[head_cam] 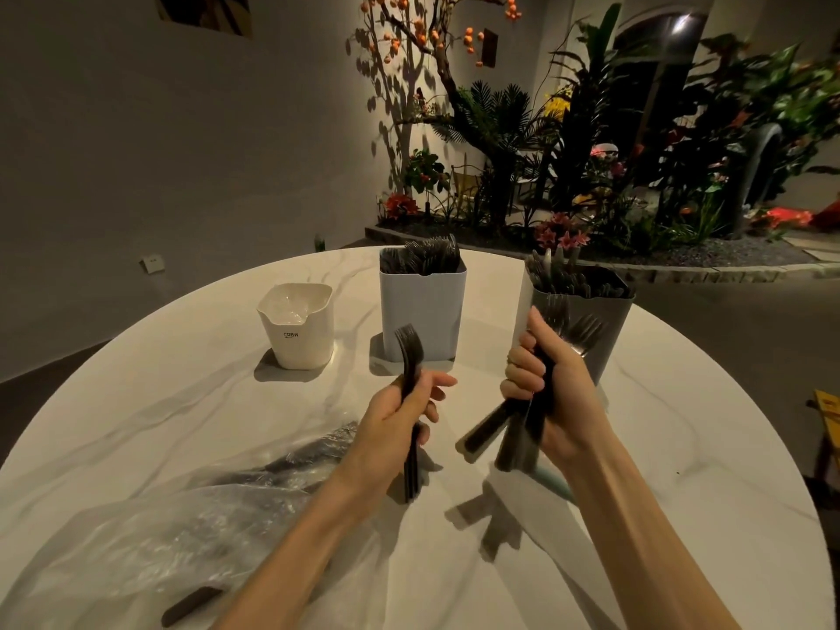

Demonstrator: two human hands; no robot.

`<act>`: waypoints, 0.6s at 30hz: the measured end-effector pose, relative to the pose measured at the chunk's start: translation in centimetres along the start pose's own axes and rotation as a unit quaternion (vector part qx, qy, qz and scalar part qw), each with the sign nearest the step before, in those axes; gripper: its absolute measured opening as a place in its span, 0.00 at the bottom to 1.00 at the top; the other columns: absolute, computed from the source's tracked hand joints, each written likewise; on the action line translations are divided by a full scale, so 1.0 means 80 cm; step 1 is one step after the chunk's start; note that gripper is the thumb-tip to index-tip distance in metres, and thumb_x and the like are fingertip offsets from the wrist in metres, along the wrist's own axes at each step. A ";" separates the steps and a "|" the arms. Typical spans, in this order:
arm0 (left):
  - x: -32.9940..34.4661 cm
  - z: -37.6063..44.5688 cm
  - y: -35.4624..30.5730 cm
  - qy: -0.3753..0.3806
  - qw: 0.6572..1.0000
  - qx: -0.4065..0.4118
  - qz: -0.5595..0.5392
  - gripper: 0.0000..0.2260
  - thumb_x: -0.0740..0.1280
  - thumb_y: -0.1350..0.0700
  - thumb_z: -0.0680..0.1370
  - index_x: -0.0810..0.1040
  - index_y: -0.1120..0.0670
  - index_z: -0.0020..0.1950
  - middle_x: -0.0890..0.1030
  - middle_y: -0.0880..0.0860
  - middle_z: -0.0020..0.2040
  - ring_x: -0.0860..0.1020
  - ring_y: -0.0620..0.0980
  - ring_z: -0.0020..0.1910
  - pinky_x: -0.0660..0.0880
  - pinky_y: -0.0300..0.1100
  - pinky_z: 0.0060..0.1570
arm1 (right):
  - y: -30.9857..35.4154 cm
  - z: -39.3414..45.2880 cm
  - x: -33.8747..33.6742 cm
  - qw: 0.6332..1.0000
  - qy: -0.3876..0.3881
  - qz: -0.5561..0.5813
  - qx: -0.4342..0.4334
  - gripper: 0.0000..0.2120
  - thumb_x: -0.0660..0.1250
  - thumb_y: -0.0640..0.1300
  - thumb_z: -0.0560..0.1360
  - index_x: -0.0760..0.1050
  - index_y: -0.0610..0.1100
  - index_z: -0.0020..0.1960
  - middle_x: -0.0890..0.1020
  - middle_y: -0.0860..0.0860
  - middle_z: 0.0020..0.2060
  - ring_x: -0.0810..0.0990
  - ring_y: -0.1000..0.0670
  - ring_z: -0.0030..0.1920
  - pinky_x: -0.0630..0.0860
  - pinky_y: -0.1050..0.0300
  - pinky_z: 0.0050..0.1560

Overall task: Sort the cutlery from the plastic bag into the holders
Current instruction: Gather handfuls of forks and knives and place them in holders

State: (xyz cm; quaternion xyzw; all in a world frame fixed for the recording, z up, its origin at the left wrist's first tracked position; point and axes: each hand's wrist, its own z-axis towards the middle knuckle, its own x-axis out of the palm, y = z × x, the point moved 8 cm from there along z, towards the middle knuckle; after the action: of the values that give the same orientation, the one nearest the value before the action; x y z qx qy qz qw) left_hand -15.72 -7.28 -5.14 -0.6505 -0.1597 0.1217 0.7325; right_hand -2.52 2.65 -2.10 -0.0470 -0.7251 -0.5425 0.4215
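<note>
Here we clench forks (pixel 409 352) in the left hand (pixel 395 416) and a bundle (pixel 522 425) in the right hand (pixel 550 379); lower tines-up into the matching holder (pixel 422 306).

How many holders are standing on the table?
3. A short white holder stands at the left and looks empty; a taller pale holder in the middle and a grey holder at the right, behind the right hand, both hold cutlery.

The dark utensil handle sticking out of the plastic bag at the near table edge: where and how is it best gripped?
Probably pinch the bare handle end from above: it lies flat and clear of the plastic bag, while its other end is hidden under the film.
</note>
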 end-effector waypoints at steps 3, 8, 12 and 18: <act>0.001 -0.001 -0.009 -0.021 0.998 0.047 0.038 0.12 0.59 0.52 0.84 0.80 0.55 0.54 0.78 0.53 0.42 0.76 0.43 0.34 0.74 0.37 0.34 | -0.003 -0.002 0.005 0.996 0.014 -0.090 -0.017 0.18 0.69 0.55 0.76 0.71 0.43 0.36 0.65 0.52 0.23 0.64 0.56 0.20 0.63 0.65 0.21; 0.019 -0.008 -0.010 0.029 0.992 0.067 0.100 0.11 0.57 0.48 0.84 0.76 0.45 0.61 0.80 0.43 0.47 0.78 0.42 0.46 0.77 0.37 0.45 | -0.017 -0.023 0.047 0.944 0.082 -0.302 -0.110 0.16 0.80 0.51 0.68 0.79 0.43 0.47 0.76 0.51 0.27 0.74 0.54 0.26 0.71 0.62 0.29; 0.027 -0.013 0.001 0.101 0.988 0.009 0.117 0.13 0.55 0.51 0.86 0.69 0.42 0.69 0.75 0.46 0.69 0.76 0.43 0.64 0.75 0.42 0.65 | -0.028 -0.032 0.068 0.918 0.071 -0.354 -0.165 0.09 0.81 0.44 0.65 0.83 0.48 0.42 0.85 0.53 0.34 0.86 0.55 0.40 0.80 0.64 0.38; 0.033 -0.020 0.010 0.168 0.980 -0.026 0.104 0.29 0.66 0.62 0.76 0.63 0.50 0.76 0.80 0.50 0.61 0.81 0.47 0.59 0.80 0.45 0.57 | -0.036 -0.035 0.063 0.926 0.018 -0.333 -0.177 0.08 0.82 0.46 0.64 0.84 0.51 0.39 0.82 0.49 0.31 0.84 0.47 0.38 0.85 0.45 0.45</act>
State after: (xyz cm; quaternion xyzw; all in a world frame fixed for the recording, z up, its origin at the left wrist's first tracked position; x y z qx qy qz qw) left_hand -12.60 -7.64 -5.90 -0.6937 0.0308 0.0824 0.7148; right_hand -5.69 -2.80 -0.75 0.1335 -0.5831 -0.7721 0.2144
